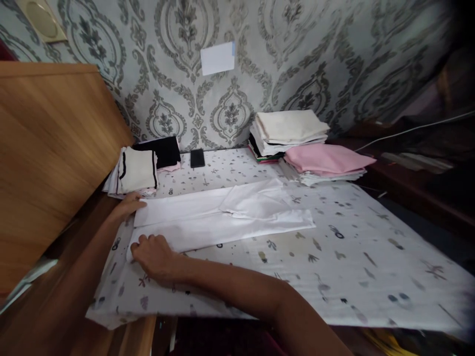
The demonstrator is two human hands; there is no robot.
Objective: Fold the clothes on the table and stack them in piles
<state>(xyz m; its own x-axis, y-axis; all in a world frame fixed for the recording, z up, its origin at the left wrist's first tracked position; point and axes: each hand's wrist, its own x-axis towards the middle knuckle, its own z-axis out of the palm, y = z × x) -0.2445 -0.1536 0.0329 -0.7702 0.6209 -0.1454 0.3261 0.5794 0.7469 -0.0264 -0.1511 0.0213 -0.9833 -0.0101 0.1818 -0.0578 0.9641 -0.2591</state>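
A long white folded garment (196, 210) lies flat on the patterned cloth (289, 267), its narrow end towards my hands. At its far left corner is my left hand (129, 204), thumb and fingers pinched on the edge. My right hand (154, 254) is closed over the near left corner, knuckles up, with the fabric under its curled fingers. The garment's right part has creased, overlapping folds in the middle. Whether it is a shirt or trousers, I cannot tell.
Folded cream and black clothes (138, 170) lie just beyond my left hand, beside a wooden cabinet (55, 148). A small black item (197, 158) lies near the wall. At the back right are a cream-topped stack (291, 126) and a pink-topped stack (328, 158).
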